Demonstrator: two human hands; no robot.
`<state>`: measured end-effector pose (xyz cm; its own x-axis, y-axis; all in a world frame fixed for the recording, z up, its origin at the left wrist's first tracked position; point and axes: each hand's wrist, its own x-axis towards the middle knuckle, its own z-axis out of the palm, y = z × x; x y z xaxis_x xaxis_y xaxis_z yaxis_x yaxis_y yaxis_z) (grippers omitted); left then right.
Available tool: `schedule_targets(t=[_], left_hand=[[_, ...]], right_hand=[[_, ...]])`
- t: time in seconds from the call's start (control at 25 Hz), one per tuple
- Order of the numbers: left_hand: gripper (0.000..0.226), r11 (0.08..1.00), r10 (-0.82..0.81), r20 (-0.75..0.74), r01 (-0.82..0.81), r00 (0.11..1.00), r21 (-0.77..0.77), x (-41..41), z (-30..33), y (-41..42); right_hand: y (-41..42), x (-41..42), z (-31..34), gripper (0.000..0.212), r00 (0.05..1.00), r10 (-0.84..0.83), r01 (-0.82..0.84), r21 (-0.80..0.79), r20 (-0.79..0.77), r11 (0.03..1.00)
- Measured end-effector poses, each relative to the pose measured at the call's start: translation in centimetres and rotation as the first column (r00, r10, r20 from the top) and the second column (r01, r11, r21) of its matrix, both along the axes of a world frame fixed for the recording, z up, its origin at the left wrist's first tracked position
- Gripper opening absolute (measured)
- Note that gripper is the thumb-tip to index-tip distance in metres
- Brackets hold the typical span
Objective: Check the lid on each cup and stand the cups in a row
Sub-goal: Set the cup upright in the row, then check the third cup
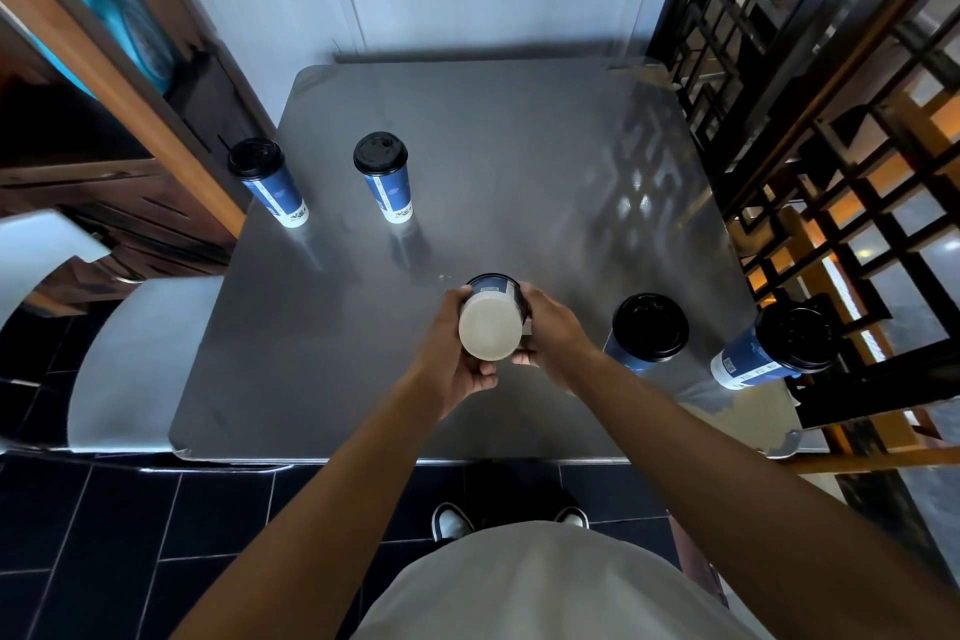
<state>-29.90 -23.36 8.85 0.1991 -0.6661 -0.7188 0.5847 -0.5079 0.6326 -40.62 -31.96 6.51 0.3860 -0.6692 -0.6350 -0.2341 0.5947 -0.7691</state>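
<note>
I hold a blue paper cup point(491, 322) over the middle of the steel table point(519, 161), tipped so its pale base faces me and its black lid points away. My left hand point(457, 353) grips its left side and my right hand point(550, 333) its right side. Two blue cups with black lids stand upright at the far left: one point(267, 182) by the table's left edge, another point(383, 177) to its right. Two more lidded cups stand at the near right: one point(647, 333) beside my right wrist, the other point(774, 346) at the table's right edge.
A metal chair point(135, 359) sits against the table's left side. Wooden shelving point(104, 83) rises at the left. A dark lattice screen point(831, 146) runs along the right. A white wall stands behind the table. Dark floor tiles and my shoes show below.
</note>
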Motion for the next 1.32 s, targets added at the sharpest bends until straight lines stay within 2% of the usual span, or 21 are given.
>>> schedule_targets(t=[0.12, 0.32, 0.44, 0.56, 0.64, 0.72, 0.8, 0.88, 1.0, 1.32], left_hand=[[0.05, 1.0, 0.027, -0.012, -0.027, 1.0, 0.003, -0.5, 0.0, -0.2], [0.053, 0.999, 0.033, -0.013, -0.033, 0.999, -0.01, -0.6, -0.1, -0.3], [0.06, 0.999, -0.025, 0.02, 0.025, 0.999, 0.031, -0.4, -0.2, -0.3], [0.068, 0.991, -0.119, 0.047, 0.115, 0.992, 0.073, 0.6, -0.5, 0.1], [0.063, 0.988, -0.128, 0.037, 0.124, 0.991, 0.091, 0.9, -0.5, 0.1], [0.05, 0.995, -0.048, -0.061, 0.054, 0.997, 0.087, 0.7, -0.3, -0.2], [0.042, 0.997, 0.056, -0.161, -0.048, 0.985, 0.052, 0.4, -0.3, -0.4], [0.044, 0.995, 0.092, -0.154, -0.087, 0.984, 0.038, 0.1, -0.4, -0.4], [0.042, 0.994, 0.102, -0.053, -0.1, 0.993, 0.041, -0.2, -0.3, -0.5], [0.038, 0.989, 0.134, -0.083, -0.128, 0.988, 0.072, -0.2, -0.3, -0.6]], right_hand=[[0.3, 0.1, 0.0, 0.034, 0.999, -0.04, 0.038, 0.058, 0.036, 0.998], [0.2, 0.2, 0.3, 0.034, 0.997, -0.061, 0.058, 0.062, 0.055, 0.996], [0.1, 0.0, 0.3, 0.035, 0.997, -0.027, 0.025, 0.038, 0.066, 0.999], [-0.2, -0.3, 0.4, 0.036, 0.999, 0.045, -0.045, -0.095, -0.004, 0.994], [-0.4, -0.5, 0.3, 0.039, 0.99, 0.11, -0.128, -0.226, -0.09, 0.966], [-0.6, -0.3, 0.1, 0.043, 0.98, 0.138, -0.175, -0.301, -0.141, 0.938], [-0.8, 0.1, 0.0, 0.046, 0.985, 0.119, -0.152, -0.321, -0.122, 0.935], [-0.6, 0.4, 0.1, 0.044, 0.992, 0.091, -0.109, -0.247, -0.084, 0.963], [-0.3, 0.6, 0.0, 0.035, 0.999, 0.04, -0.04, -0.056, -0.013, 0.998], [-0.5, 0.7, -0.4, 0.031, 1.0, 0.025, -0.025, -0.087, 0.003, 0.996]])
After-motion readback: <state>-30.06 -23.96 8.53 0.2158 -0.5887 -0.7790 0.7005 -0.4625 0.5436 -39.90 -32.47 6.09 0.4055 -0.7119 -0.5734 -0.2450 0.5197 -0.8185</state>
